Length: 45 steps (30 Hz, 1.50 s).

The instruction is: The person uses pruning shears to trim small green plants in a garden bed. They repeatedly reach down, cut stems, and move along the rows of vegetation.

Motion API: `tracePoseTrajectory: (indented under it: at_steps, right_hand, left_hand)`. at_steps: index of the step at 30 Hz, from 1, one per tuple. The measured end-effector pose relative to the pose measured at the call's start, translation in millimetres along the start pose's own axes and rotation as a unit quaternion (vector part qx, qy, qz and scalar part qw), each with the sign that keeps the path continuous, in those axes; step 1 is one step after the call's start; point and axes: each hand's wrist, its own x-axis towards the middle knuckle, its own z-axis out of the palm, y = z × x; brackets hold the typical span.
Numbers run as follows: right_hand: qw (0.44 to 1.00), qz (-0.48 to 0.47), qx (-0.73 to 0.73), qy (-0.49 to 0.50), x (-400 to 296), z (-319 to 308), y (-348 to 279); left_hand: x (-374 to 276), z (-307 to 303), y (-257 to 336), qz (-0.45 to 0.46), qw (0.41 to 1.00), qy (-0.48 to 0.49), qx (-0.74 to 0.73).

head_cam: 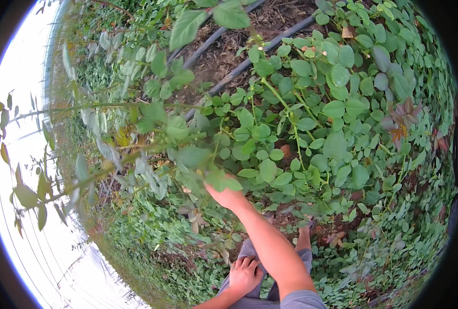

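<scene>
My right hand (224, 192) reaches in among leafy stems that look like rose canes. Green leaves cover its fingers, so their grip is hidden. Long cut-looking or bent rose stems (93, 175) spread from near this hand toward the left, some of them blurred. Another long stem (117, 104) runs above them. Lower down, my left hand (246, 275) lies on the grey cloth over my thigh (250, 249), fingers a little apart and nothing visible in them. A thick green cane (277, 94) with leaves rises just beyond my right hand.
Dense rose foliage (368, 162) fills the right side. Dark irrigation pipes (238, 69) cross the brown soil (213, 63) at the top. Reddish young leaves (402, 116) show at right. My foot and lower leg (304, 237) stand among the plants. Bright sheeting or sky lies at left.
</scene>
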Motion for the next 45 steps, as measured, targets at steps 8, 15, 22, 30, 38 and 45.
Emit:
tracePoseTrajectory:
  at_steps: [8,15,22,30,38,45]
  right_hand:
    - [0.963,0.209,-0.163,-0.054,-51,-38,-44]
    - [0.970,0.141,-0.198,-0.007,-35,-18,-91]
    - [0.963,0.254,-0.084,-0.019,-25,-11,-114]
    - [0.966,0.205,-0.155,0.014,-12,4,-132]
    - [0.986,0.062,-0.128,0.087,-95,-8,-108]
    - [0.985,0.014,-0.045,0.166,-188,-74,-118]
  left_hand:
    - [-1,-5,4,-0.017,0.999,0.023,-0.017]
    - [-11,7,1,-0.045,0.998,0.026,-0.043]
    - [-18,19,0,-0.066,0.993,0.057,-0.085]
    - [-19,20,2,-0.063,0.992,0.057,-0.088]
    - [-21,18,0,-0.068,0.992,0.045,-0.094]
    - [-28,29,-8,-0.068,0.987,0.079,-0.126]
